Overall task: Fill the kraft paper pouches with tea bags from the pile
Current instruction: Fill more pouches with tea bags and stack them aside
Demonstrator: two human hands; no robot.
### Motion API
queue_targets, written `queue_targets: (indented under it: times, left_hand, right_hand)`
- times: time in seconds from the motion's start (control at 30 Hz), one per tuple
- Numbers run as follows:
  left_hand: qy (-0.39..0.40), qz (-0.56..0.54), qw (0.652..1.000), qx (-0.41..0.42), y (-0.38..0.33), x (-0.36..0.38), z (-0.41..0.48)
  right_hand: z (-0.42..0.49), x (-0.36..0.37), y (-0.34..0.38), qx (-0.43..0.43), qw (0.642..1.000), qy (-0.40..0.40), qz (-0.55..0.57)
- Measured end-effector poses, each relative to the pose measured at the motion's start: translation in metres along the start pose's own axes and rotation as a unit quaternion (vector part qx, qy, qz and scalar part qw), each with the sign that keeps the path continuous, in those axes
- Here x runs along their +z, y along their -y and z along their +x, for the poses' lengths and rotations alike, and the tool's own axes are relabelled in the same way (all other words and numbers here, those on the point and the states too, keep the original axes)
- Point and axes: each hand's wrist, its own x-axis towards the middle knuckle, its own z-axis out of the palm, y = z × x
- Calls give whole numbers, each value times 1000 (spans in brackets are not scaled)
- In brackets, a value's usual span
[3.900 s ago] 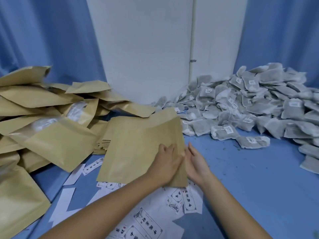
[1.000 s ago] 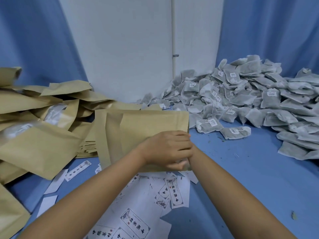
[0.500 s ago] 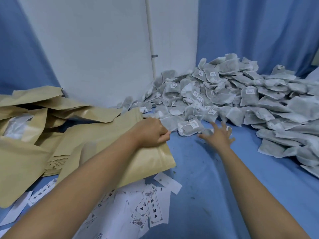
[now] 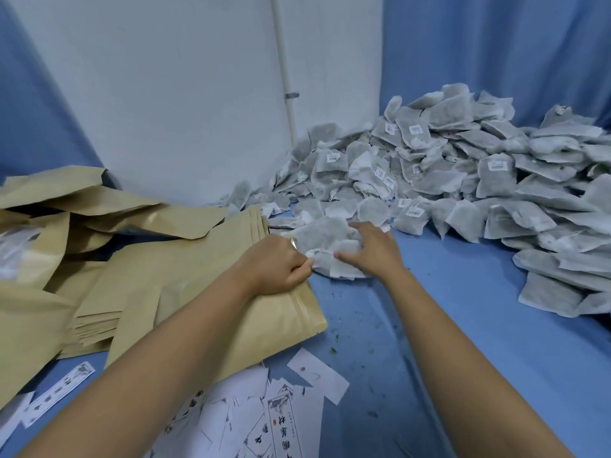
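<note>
Far left, a heap of brown pouches (image 4: 66, 209) lies on the blue counter (image 4: 463, 358), with printed labels (image 4: 264, 418) scattered nearer. One pouch (image 4: 205, 292) lies flat in front of the heap. The left hand (image 4: 281, 266) holds its open right edge, fingers curled and pinching the paper. Just right, touching that edge, the right hand (image 4: 370, 249) grips a few tea bags (image 4: 324, 239), fingers bent over them. The big pile (image 4: 463, 173) fills the far right.
</note>
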Motion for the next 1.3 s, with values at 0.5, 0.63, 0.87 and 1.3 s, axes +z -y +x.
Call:
queue_targets:
  times: [0.5, 0.63, 0.87, 1.3]
  left_hand:
    - [-46, -24, 999, 0, 6, -9, -20]
    - [-63, -52, 997, 3, 1, -15, -33]
    - [-222, -116, 968, -21, -11, -36, -47]
    - [-305, -156, 940, 6, -28, -55, -56]
  right_hand:
    - [-39, 23, 37, 100, 993, -56, 25]
    - [-66, -25, 50, 115, 694, -123, 700]
    - [-102, -45, 98, 96, 594, 153, 784]
    - [-104, -38, 175, 93, 824, 320, 457]
